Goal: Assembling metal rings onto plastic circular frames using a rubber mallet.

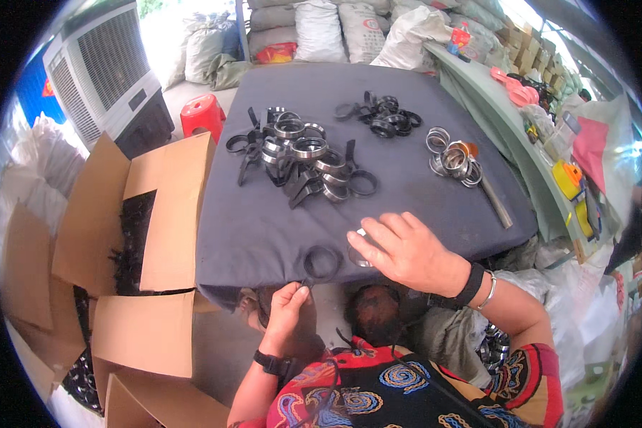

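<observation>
My left hand (285,311) is closed on the short handle of a black ring (322,262), whose loop lies at the table's near edge. Just to its right, my right hand (422,258) has its fingers closed around a silver metal ring (359,255), partly hidden under them. The two rings are apart. Farther off on the cloth-covered table (278,232) is a pile of black handled rings with silver rings (309,148). A smaller heap of black rings (385,118) sits beyond it. Loose silver rings (454,160) are on the right beside a metal rod (496,203).
Open cardboard boxes (171,242) with black parts stand at the left. Behind them are a red stool (201,115) and an air cooler (107,71). A side bench (488,107) with tools runs along the right. Stuffed sacks (319,32) line the back.
</observation>
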`<state>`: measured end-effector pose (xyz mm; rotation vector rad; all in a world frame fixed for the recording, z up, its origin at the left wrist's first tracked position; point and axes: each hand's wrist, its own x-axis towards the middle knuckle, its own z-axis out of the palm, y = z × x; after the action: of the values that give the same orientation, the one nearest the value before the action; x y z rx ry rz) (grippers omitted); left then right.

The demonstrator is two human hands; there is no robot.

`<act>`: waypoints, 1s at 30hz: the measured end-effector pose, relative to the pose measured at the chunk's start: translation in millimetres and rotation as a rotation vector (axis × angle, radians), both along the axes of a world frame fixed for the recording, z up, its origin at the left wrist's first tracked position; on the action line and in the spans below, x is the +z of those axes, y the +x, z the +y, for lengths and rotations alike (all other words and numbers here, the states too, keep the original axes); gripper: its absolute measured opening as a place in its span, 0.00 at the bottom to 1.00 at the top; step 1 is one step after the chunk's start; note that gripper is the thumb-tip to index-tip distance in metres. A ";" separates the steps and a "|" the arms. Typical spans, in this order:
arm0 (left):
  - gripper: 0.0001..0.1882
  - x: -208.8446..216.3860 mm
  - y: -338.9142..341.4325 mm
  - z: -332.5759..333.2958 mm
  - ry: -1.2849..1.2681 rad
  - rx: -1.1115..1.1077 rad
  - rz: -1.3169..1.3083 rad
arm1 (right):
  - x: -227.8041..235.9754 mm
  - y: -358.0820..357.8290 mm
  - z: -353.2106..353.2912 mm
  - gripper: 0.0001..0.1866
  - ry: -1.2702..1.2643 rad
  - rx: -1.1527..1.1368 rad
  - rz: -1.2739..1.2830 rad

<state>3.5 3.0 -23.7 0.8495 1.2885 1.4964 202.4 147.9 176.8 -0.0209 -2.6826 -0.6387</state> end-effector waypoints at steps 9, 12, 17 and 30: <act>0.13 16.2 5.2 -1.7 -0.003 0.024 -0.053 | -45.4 -43.6 -4.3 0.37 -0.753 -0.079 -0.123; 0.12 14.8 7.0 -2.4 0.002 0.040 -0.110 | -58.9 -59.1 -1.9 0.39 -0.806 -0.178 -0.254; 0.12 22.2 6.8 -3.0 -0.013 0.044 -0.095 | -62.6 -76.7 -0.6 0.37 -0.860 -0.226 -0.356; 0.12 26.8 6.6 -1.0 0.006 0.026 -0.124 | -62.8 -94.8 -2.0 0.34 -0.662 -0.243 -0.495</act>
<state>10.0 2.0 3.1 0.7341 1.2083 1.5491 107.6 145.8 114.0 -0.4186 -3.2752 0.2511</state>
